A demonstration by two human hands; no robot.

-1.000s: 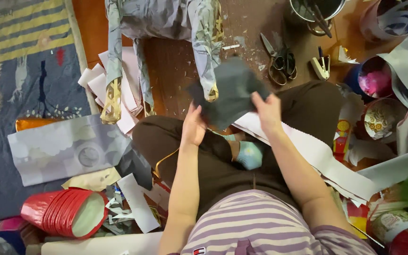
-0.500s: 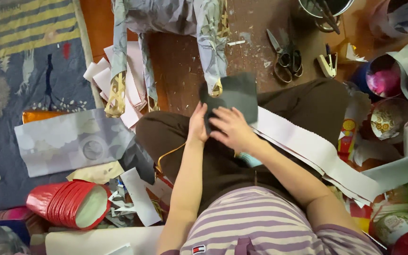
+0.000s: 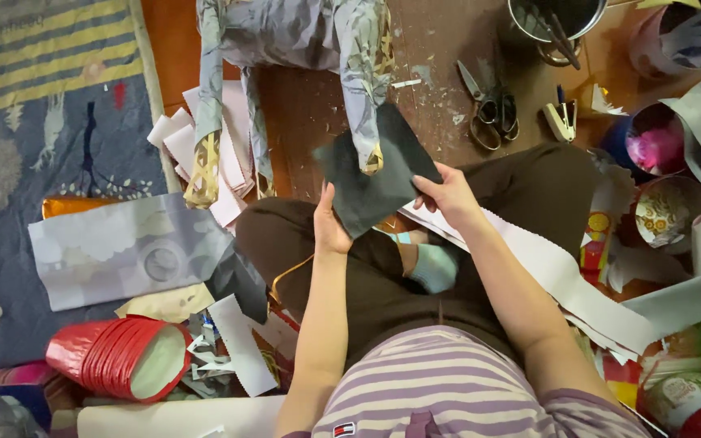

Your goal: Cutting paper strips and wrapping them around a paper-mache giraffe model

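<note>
I sit cross-legged on the floor in dark brown trousers. A dark grey sheet of paper (image 3: 376,174) is held up in front of me by both hands. My left hand (image 3: 330,223) grips its lower left edge. My right hand (image 3: 448,195) pinches its right edge. Just behind the sheet stands a paper-covered figure with legs (image 3: 285,49), one leg overlapping the sheet's top.
Scissors (image 3: 488,105) and a small clip (image 3: 561,120) lie on the wooden floor ahead. A metal pot (image 3: 557,20) and several cups (image 3: 655,138) stand at right. White paper strips (image 3: 578,284) cross my right knee. A red ribbed tub (image 3: 115,357) and a grey printed sheet (image 3: 123,251) lie at left on a rug (image 3: 34,138).
My right hand slid from the sheet's middle out to its right edge. The dark sheet is now spread wider and held higher in front of the figure's leg.
</note>
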